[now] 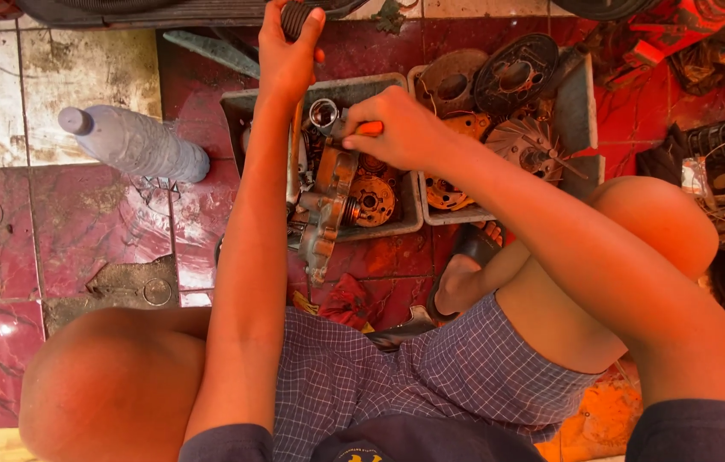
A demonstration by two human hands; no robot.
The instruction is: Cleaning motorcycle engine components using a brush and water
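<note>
The left hand (287, 53) is clenched around a black rubber grip (296, 15) at the grey tray's (238, 107) far edge; the right hand (397, 128) grasps an orange-handled tool (369, 128), driving into the engine casing (328, 201), apparently only partly dismantled

Bystanders on a red tiled floor

A grey plastic bottle (136, 143) lies on its side; a second grey tray (581, 103) holds round metal engine covers (517, 73), possibly a finned flywheel (527, 141).
</note>
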